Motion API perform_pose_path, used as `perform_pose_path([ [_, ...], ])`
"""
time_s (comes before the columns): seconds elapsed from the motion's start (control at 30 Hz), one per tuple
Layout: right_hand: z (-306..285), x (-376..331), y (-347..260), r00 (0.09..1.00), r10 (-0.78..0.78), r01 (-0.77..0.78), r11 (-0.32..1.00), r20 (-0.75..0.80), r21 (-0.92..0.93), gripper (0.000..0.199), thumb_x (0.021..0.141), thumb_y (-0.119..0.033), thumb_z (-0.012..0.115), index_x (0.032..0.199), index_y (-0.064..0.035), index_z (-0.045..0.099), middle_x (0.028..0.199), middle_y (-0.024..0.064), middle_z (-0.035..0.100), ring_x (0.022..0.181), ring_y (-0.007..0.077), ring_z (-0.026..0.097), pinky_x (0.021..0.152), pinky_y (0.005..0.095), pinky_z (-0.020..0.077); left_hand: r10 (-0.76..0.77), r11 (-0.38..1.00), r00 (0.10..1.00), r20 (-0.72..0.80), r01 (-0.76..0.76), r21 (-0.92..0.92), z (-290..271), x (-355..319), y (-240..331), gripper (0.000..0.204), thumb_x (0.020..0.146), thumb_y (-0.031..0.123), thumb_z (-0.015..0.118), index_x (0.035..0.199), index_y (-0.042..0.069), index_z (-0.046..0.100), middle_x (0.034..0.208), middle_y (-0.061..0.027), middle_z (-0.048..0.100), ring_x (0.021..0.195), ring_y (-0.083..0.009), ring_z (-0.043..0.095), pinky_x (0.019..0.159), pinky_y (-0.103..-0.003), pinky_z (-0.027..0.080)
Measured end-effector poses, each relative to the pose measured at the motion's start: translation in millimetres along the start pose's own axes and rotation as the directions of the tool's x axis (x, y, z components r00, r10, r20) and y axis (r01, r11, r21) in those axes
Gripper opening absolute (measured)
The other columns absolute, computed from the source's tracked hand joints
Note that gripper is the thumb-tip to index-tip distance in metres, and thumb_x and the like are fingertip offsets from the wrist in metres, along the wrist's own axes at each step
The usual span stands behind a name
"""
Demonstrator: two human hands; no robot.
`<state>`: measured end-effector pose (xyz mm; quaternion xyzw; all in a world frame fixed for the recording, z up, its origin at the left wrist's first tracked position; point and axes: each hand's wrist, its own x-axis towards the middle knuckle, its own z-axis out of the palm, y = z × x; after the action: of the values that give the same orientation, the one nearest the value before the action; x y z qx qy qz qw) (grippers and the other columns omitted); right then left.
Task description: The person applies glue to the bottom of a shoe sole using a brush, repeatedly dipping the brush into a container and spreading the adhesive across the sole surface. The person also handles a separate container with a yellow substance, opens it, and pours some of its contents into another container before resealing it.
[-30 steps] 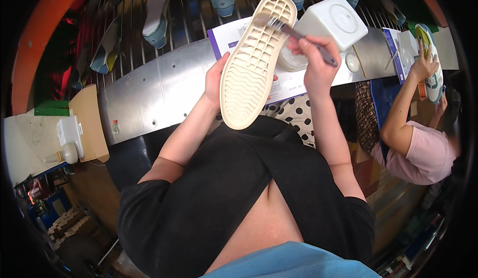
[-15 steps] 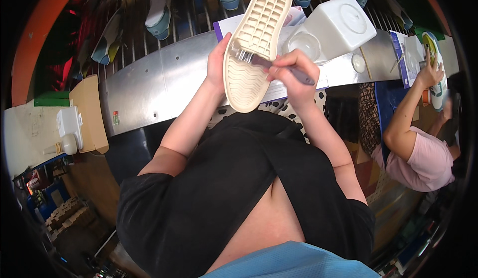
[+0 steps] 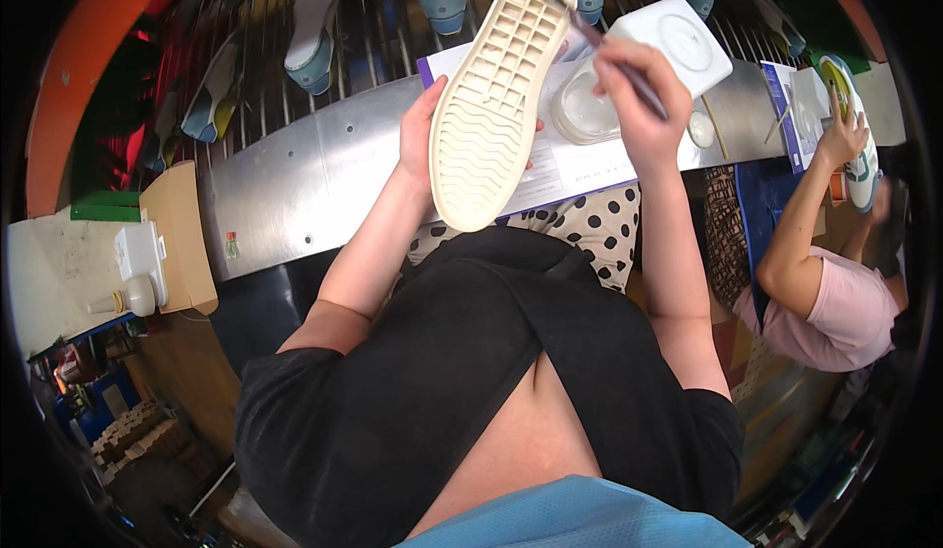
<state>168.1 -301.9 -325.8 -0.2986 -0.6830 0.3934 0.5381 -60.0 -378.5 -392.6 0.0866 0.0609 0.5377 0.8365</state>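
My left hand (image 3: 420, 134) grips a cream shoe sole (image 3: 481, 160) by its left edge, fingers passing behind it. The sole's hollow side faces me, with a grid of square pockets at the far end and wavy ridges at the near end. My right hand (image 3: 643, 96), slightly blurred, is closed round the dark handle of a brush (image 3: 586, 29). The bristles are at the far end of the sole, over the grid. Just left of my right hand, a clear tub (image 3: 586, 116) stands beside a white square plastic container (image 3: 678, 45).
A metal ledge (image 3: 295, 180) runs along a rack of rollers carrying several shoe parts (image 3: 312, 42). Papers (image 3: 535, 190) lie under the tub. On the left are an open cardboard box (image 3: 182, 244) and a white bottle (image 3: 140, 296). A co-worker in pink (image 3: 830, 312) holds a shoe at right.
My right hand has carried the brush from the middle of the sole up to its far end. The sole has shifted slightly left and toward me, still in my left hand.
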Motion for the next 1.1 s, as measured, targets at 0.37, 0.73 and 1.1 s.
perform_pose_path([
  [0.37, 31.4, -34.4, -10.4, 0.99, -0.067, 0.063, 0.997, 0.127, 0.039, 0.013, 0.085, 0.008, 0.07, 0.096, 0.0026, 0.071, 0.101, 0.0134, 0.073, 0.092, 0.0201, 0.072, 0.08, 0.0304, 0.0564, 0.112, 0.985, 0.991, 0.07, -0.101, -0.143, -0.8, -3.8, -6.1, 0.07, 0.104, 0.055, 0.027, 0.156, 0.008, 0.036, 0.148, -0.0239, 0.05, 0.128, -0.0458, 0.056, 0.099, -0.069, 0.048],
  [0.73, 43.8, -74.7, -30.6, 0.874, -0.07, -0.039, 0.976, 0.481, 0.212, 0.011, 0.083, 0.006, 0.071, 0.094, 0.0027, 0.071, 0.104, 0.0199, 0.073, 0.087, 0.0233, 0.072, 0.077, 0.0311, 0.056, 0.167, 0.985, 0.975, 0.148, -0.16, -0.059, -12.7, 8.2, 8.5, 0.084, 0.097, 0.072, 0.039, 0.157, 0.013, 0.036, 0.151, -0.0202, 0.046, 0.123, -0.0474, 0.054, 0.093, -0.068, 0.053],
  [1.1, 50.4, -72.5, -28.9, 0.789, -0.087, -0.048, 0.978, 0.608, 0.203, 0.007, 0.082, 0.005, 0.07, 0.089, 0.0019, 0.071, 0.094, 0.016, 0.073, 0.079, 0.0212, 0.073, 0.07, 0.0293, 0.0559, 0.145, 0.989, 0.987, 0.073, -0.147, 0.024, -12.3, 4.4, 32.3, 0.093, 0.093, 0.075, 0.037, 0.151, 0.003, 0.044, 0.134, -0.0285, 0.059, 0.115, -0.05, 0.062, 0.093, -0.062, 0.055],
])
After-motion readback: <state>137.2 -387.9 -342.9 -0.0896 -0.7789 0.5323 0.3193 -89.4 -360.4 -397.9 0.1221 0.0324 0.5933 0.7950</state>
